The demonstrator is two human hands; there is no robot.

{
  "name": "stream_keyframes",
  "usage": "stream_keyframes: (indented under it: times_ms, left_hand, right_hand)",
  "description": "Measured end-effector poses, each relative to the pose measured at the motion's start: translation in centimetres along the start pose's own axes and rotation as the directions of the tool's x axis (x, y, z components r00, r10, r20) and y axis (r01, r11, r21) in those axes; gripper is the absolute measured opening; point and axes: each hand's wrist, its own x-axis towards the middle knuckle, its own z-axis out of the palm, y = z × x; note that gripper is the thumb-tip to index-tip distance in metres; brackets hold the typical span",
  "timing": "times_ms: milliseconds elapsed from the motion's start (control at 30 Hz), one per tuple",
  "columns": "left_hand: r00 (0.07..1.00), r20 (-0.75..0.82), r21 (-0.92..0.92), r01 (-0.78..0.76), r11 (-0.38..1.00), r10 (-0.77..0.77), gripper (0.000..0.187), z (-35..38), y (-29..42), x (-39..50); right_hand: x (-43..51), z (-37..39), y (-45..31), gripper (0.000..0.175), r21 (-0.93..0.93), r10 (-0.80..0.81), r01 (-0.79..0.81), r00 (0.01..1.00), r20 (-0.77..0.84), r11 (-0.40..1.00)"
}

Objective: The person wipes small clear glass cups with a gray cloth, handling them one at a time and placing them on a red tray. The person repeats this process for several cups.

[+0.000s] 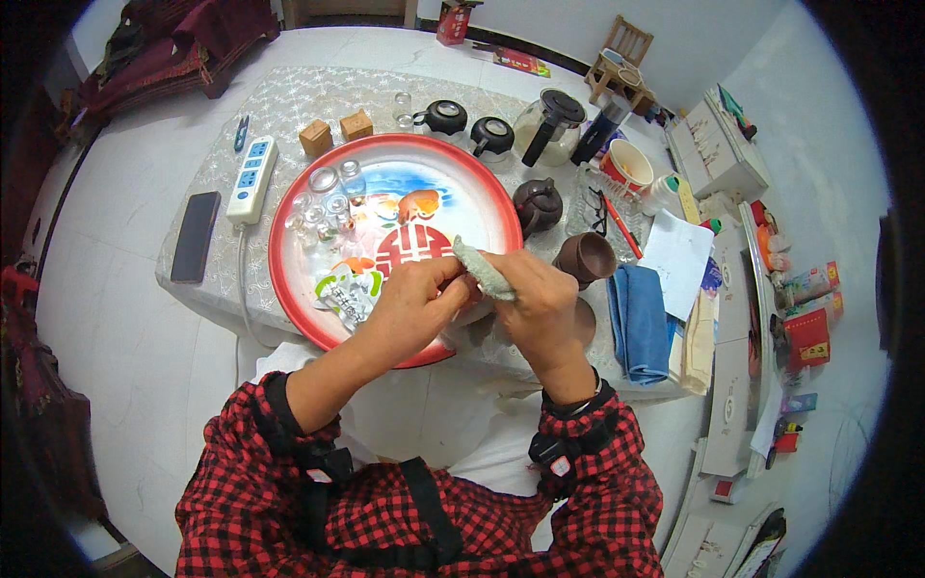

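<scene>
My left hand (415, 300) is over the near right part of a red-rimmed enamel tray (280, 285), its thumb and fingers pinched on something small that my fingers mostly hide. Close against it, my right hand (531, 296) grips a pale green cloth (483, 271). On the tray's left side stand several small clear glass cups and jars (325, 180). A white and green plastic packet (350, 296) lies near my left wrist. Dark brown clay cups (594, 254) and a dark clay teapot (538, 204) are just right of the tray.
Left of the tray lie a smartphone (196, 237) and a power strip (251, 180). Beyond it stand two wooden blocks (316, 137), black-based glass cups (444, 118) and a glass pot (551, 126). To the right are a glass tray with eyeglasses (599, 211), a paper tub (626, 165) and a folded blue towel (640, 323).
</scene>
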Motion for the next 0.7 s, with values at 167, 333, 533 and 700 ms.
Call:
stream_keyframes:
  times_ms: [167, 333, 533, 700]
  left_hand:
    - [0.999, -0.012, -0.020, -0.049, 0.999, 0.048, 0.019, 0.3, -0.3, 0.0]
    - [0.999, -0.015, 0.057, -0.029, 0.998, 0.030, 0.015, 0.2, -0.6, -0.1]
    - [0.935, -0.145, 0.321, -0.265, 0.909, 0.324, 0.012, 0.3, -0.9, 0.0]
    - [0.937, -0.179, 0.308, -0.236, 0.922, 0.299, 0.017, -0.5, -1.3, 0.6]
  right_hand:
    - [0.1, -0.7, -0.1, 0.031, -0.063, -0.051, 0.050, 0.999, -0.016, 0.997]
    - [0.1, -1.0, -0.3, 0.027, -0.104, -0.052, 0.053, 0.999, 0.012, 0.993]
    - [-0.2, -1.1, -0.6, 0.025, -0.063, -0.002, 0.003, 1.000, 0.030, 0.998]
    - [-0.9, -1.7, -0.9, 0.018, 0.202, 0.214, -0.258, 0.952, 0.218, 0.945]
